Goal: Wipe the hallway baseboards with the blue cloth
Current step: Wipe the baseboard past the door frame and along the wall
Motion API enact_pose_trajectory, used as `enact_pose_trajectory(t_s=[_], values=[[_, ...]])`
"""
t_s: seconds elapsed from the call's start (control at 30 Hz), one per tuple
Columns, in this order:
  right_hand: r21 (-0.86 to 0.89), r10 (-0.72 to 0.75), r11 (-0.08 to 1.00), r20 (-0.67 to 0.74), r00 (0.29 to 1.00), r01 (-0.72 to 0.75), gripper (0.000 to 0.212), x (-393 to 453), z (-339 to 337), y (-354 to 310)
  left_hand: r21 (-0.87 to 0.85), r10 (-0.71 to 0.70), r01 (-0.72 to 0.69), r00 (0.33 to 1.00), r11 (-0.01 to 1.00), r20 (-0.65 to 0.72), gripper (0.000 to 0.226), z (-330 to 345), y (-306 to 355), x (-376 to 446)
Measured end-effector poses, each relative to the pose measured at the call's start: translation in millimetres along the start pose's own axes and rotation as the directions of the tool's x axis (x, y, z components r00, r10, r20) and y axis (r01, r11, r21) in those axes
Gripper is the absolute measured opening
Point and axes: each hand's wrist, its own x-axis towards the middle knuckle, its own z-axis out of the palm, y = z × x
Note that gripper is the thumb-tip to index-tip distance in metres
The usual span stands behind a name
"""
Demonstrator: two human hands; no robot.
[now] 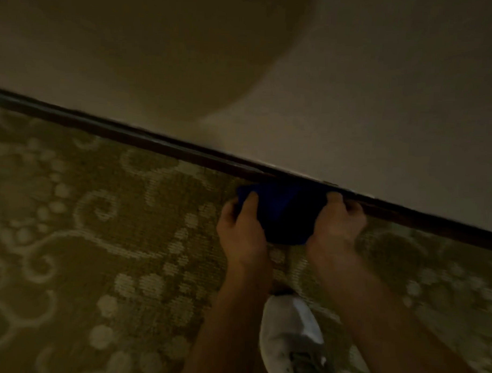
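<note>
Blue cloth (283,212): a dark blue cloth, bunched up, low down by the wall. Its top edge touches the baseboard, and the rest hangs over the carpet.

Baseboard (157,144): a long dark strip where the wall meets the floor. It runs at a slant, higher on the left side of the picture and lower on the right.

Left hand (242,228): it holds the left side of the cloth. The thumb lies on top of the cloth and the fingers curl round its edge, so the grip is closed on the cloth.

Right hand (335,225): it holds the right side of the cloth. The fingers are curled tight on it and sit just beside the baseboard (the picture is too dim to tell if they touch it).

Arms: both are bare and reach up from the bottom of the picture toward the wall.

Wall (382,93): plain and pale, with a big round shadow on its left part.

Carpet (84,236): yellow-green, with pale swirls and dots.

Shoe (290,335): a white shoe on the carpet, between the two arms, near the bottom of the picture.

Light: dim, and the whole picture is a bit blurry.
</note>
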Motion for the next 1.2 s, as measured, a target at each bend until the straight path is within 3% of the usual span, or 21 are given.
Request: enact_pose_trajectory(t_s=[0.07,0.13,0.2,0.27,0.37,0.5,0.7,0.83,0.93,1.03,1.1,1.2], values=[[-0.044,0.002,0.999,0.103,0.995,0.003,0.005,-17,32,12,-0.093,0.042,-0.051,0.994,0.994,-0.099,0.013,-16,11,13],[-0.093,0.022,0.996,0.209,0.978,-0.002,0.008,-39,67,22,-0.148,0.088,-0.120,0.974,0.982,-0.210,0.032,-36,26,24],[-0.104,0.088,0.993,0.318,0.944,-0.058,0.012,-61,98,25,-0.160,0.148,-0.192,0.956,0.968,-0.253,0.022,-55,45,33],[-0.097,0.142,0.989,0.376,0.916,-0.113,0.011,-72,111,27,-0.147,0.157,-0.190,0.966,0.971,-0.207,0.009,-69,61,35],[-0.113,0.142,0.989,0.470,0.871,-0.100,0.013,-68,103,28,-0.095,0.149,-0.160,0.982,0.983,-0.116,0.018,-82,70,29],[-0.142,0.187,0.981,0.540,0.821,-0.130,0.015,-70,57,23,-0.062,0.145,-0.147,0.989,0.987,-0.022,0.013,-114,66,2],[-0.234,0.198,0.971,0.657,0.728,-0.052,0.005,-125,-3,1,-0.002,0.143,-0.143,0.989,0.990,0.025,0.013,-171,85,-55],[-0.123,0.150,0.988,0.642,0.752,-0.092,0.004,-158,10,4,0.026,0.256,-0.257,0.966,0.966,0.033,0.010,-183,111,-62],[0.090,-0.075,0.996,0.645,0.760,0.021,0.020,-160,35,16,0.038,0.365,-0.368,0.928,0.929,0.071,0.013,-186,126,-38],[0.251,-0.241,0.962,0.588,0.772,0.108,0.014,-157,57,34,0.062,0.414,-0.424,0.901,0.903,0.128,0.014,-186,134,-2],[0.274,-0.206,0.960,0.548,0.810,0.059,0.008,-151,74,50,0.083,0.416,-0.432,0.896,0.898,0.155,0.016,-184,141,25],[0.228,-0.033,0.969,0.509,0.860,-0.097,0.004,-132,90,82,0.142,0.319,-0.347,0.929,0.927,0.189,0.012,-176,143,70]])
